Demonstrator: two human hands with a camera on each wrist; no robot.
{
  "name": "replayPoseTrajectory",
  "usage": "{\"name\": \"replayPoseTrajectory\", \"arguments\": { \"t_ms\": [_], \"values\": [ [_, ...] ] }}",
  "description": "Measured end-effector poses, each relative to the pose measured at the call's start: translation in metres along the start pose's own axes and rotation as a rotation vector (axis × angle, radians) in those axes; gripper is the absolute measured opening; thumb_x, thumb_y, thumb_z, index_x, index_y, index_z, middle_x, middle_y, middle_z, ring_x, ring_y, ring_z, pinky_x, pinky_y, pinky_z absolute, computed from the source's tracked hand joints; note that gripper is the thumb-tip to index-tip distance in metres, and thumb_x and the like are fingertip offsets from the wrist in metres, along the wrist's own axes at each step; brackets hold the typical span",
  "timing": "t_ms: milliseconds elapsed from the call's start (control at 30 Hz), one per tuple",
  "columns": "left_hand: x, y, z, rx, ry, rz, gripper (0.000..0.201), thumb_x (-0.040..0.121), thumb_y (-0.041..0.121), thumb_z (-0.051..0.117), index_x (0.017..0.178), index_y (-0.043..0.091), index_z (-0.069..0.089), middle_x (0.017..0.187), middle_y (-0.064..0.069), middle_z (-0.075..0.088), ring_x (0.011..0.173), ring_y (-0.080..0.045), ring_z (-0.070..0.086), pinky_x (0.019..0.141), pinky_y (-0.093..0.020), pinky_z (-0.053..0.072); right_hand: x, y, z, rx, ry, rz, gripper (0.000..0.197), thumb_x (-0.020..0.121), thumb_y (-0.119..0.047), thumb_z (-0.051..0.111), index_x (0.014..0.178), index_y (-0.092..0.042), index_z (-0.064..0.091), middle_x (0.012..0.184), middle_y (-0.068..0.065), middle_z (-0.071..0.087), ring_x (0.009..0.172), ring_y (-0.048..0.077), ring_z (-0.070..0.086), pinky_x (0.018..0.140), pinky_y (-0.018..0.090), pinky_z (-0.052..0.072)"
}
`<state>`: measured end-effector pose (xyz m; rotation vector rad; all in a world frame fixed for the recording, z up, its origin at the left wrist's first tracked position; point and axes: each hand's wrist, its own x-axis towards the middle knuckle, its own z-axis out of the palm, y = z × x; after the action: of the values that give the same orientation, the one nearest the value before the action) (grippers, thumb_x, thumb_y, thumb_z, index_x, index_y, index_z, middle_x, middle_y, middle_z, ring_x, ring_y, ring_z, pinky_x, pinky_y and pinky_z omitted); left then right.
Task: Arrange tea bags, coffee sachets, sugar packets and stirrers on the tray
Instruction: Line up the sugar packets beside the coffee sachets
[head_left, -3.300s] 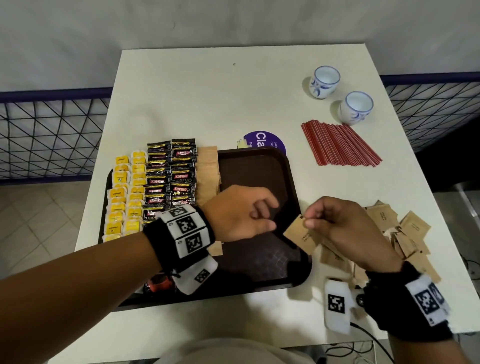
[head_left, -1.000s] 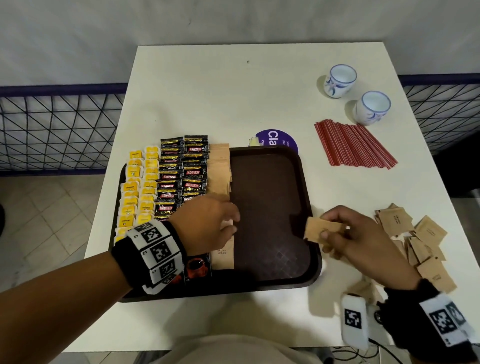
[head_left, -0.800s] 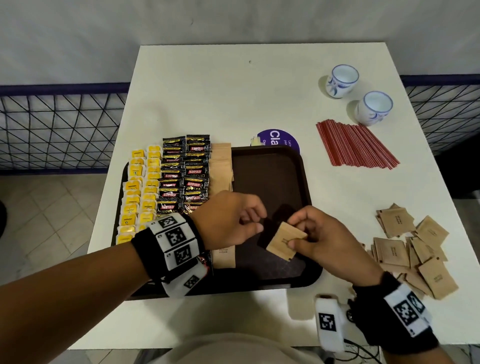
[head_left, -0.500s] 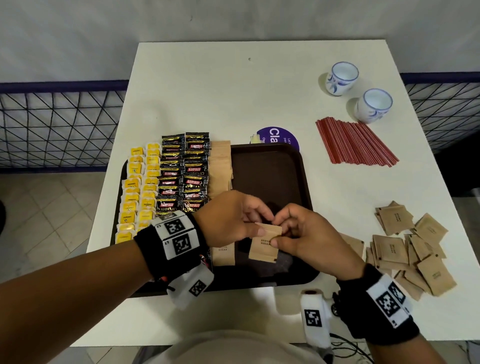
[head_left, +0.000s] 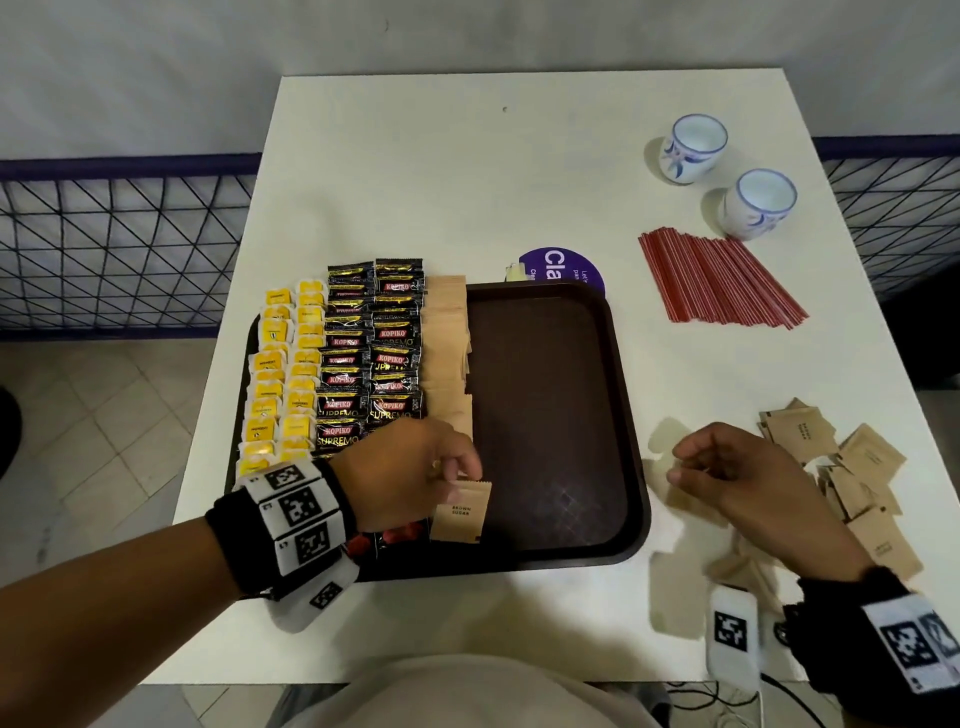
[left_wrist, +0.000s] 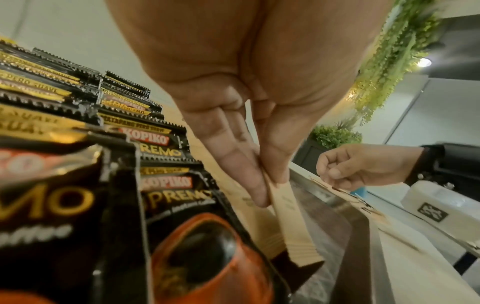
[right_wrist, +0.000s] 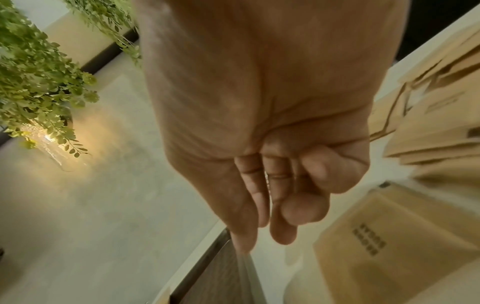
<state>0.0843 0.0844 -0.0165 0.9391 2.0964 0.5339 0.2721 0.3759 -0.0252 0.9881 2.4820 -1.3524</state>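
Observation:
A dark brown tray (head_left: 550, 415) lies on the white table. Along its left side run rows of yellow tea bags (head_left: 283, 379), black coffee sachets (head_left: 374, 364) and brown sugar packets (head_left: 447, 338). My left hand (head_left: 457, 475) pinches one brown sugar packet (head_left: 461, 512) by its top edge at the near end of the sugar row. The left wrist view shows the packet (left_wrist: 293, 226) hanging upright from the fingertips (left_wrist: 257, 191). My right hand (head_left: 680, 467) hovers empty, fingers loosely curled, beside a pile of loose sugar packets (head_left: 862, 478). Red stirrers (head_left: 717, 280) lie at the back right.
Two blue-and-white cups (head_left: 693, 148) (head_left: 758, 202) stand at the far right corner. A purple round sticker (head_left: 561, 265) shows behind the tray. The tray's right half is bare. A wire fence (head_left: 119, 249) runs left of the table.
The right hand brought a sugar packet over the tray and passed it to the left hand. The left hand now holds it by the sugar row; the right hand drew back right, empty.

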Motion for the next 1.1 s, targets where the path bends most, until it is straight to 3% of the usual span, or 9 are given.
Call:
{"name": "replayPoseTrajectory", "arguments": {
  "t_ms": [133, 233, 367, 533, 633, 733, 900, 1000, 1100],
  "values": [
    [-0.002, 0.0, 0.005, 0.247, -0.024, 0.034, 0.017, 0.087, 0.03, 0.066, 0.103, 0.035, 0.065, 0.089, 0.018, 0.057, 0.082, -0.002, 0.056, 0.077, -0.023, 0.05, -0.001, 0.008, -0.007, -0.047, 0.049, 0.036, 0.014, 0.084, -0.013, 0.077, 0.085, -0.023, 0.067, 0.076, -0.003, 0.07, 0.073, 0.015, 0.066, 0.062, 0.025, 0.045],
    [-0.003, -0.003, 0.004, 0.388, -0.011, 0.064, 0.021, 0.088, 0.034, 0.061, 0.108, 0.036, 0.061, 0.094, 0.018, 0.056, 0.092, -0.006, 0.057, 0.081, -0.026, 0.049, -0.003, 0.013, -0.012, -0.144, 0.094, 0.062, 0.016, 0.081, -0.022, 0.079, 0.09, -0.025, 0.065, 0.084, -0.005, 0.068, 0.077, 0.015, 0.065, 0.062, 0.027, 0.044],
    [-0.003, -0.005, 0.003, 0.475, -0.012, 0.081, 0.026, 0.089, 0.033, 0.057, 0.115, 0.037, 0.059, 0.108, 0.016, 0.058, 0.103, -0.008, 0.055, 0.088, -0.025, 0.044, -0.003, 0.023, -0.015, -0.271, 0.087, 0.077, 0.037, 0.073, -0.027, 0.085, 0.102, -0.025, 0.062, 0.1, -0.006, 0.057, 0.083, 0.003, 0.054, 0.072, 0.032, 0.042],
    [-0.001, -0.005, 0.004, 0.508, 0.029, 0.162, 0.032, 0.088, 0.036, 0.057, 0.119, 0.041, 0.058, 0.121, 0.015, 0.052, 0.113, -0.01, 0.049, 0.093, -0.03, 0.039, -0.003, 0.031, -0.014, -0.347, 0.07, 0.059, 0.043, 0.074, -0.024, 0.084, 0.111, -0.022, 0.062, 0.105, -0.002, 0.052, 0.083, 0.009, 0.055, 0.075, 0.032, 0.042],
    [0.007, 0.005, -0.003, 0.625, -0.105, 0.267, 0.038, 0.089, 0.042, 0.051, 0.127, 0.046, 0.052, 0.142, 0.017, 0.038, 0.131, -0.01, 0.034, 0.103, -0.036, 0.028, -0.003, 0.031, -0.012, -0.397, 0.042, 0.075, 0.044, 0.075, -0.025, 0.083, 0.114, -0.023, 0.062, 0.106, -0.003, 0.051, 0.09, 0.017, 0.057, 0.077, 0.03, 0.04],
    [0.015, 0.012, -0.005, 0.712, -0.232, 0.322, 0.037, 0.089, 0.041, 0.049, 0.126, 0.047, 0.052, 0.146, 0.018, 0.033, 0.135, -0.009, 0.027, 0.104, -0.042, 0.025, -0.003, 0.034, -0.009, -0.449, 0.026, 0.09, 0.048, 0.074, -0.026, 0.083, 0.117, -0.026, 0.06, 0.11, -0.003, 0.049, 0.101, 0.022, 0.056, 0.081, 0.033, 0.043],
    [0.016, 0.011, 0.002, 0.694, -0.247, 0.33, 0.046, 0.081, 0.05, 0.031, 0.117, 0.043, 0.06, 0.133, 0.017, 0.042, 0.128, -0.01, 0.034, 0.096, -0.036, 0.025, -0.003, 0.03, -0.002, -0.47, 0.034, -0.032, 0.037, 0.072, -0.012, 0.083, 0.102, -0.019, 0.061, 0.096, -0.008, 0.044, 0.101, 0.022, 0.049, 0.083, 0.035, 0.04],
    [0.023, 0.016, 0.001, 0.651, -0.193, 0.354, 0.036, 0.086, 0.047, 0.046, 0.12, 0.041, 0.058, 0.13, 0.016, 0.044, 0.123, -0.009, 0.039, 0.094, -0.033, 0.026, 0.0, 0.029, -0.001, -0.458, 0.046, -0.059, 0.028, 0.074, -0.007, 0.077, 0.089, -0.019, 0.057, 0.093, -0.004, 0.05, 0.093, 0.022, 0.05, 0.072, 0.031, 0.036],
    [0.036, 0.027, -0.001, 0.56, -0.096, 0.355, 0.032, 0.09, 0.047, 0.054, 0.12, 0.038, 0.059, 0.124, 0.016, 0.048, 0.116, -0.007, 0.045, 0.097, -0.032, 0.033, 0.005, 0.029, -0.007, -0.35, 0.06, -0.008, 0.021, 0.085, -0.006, 0.066, 0.078, -0.024, 0.056, 0.082, -0.008, 0.062, 0.08, 0.01, 0.059, 0.06, 0.024, 0.038]
  ]
}}
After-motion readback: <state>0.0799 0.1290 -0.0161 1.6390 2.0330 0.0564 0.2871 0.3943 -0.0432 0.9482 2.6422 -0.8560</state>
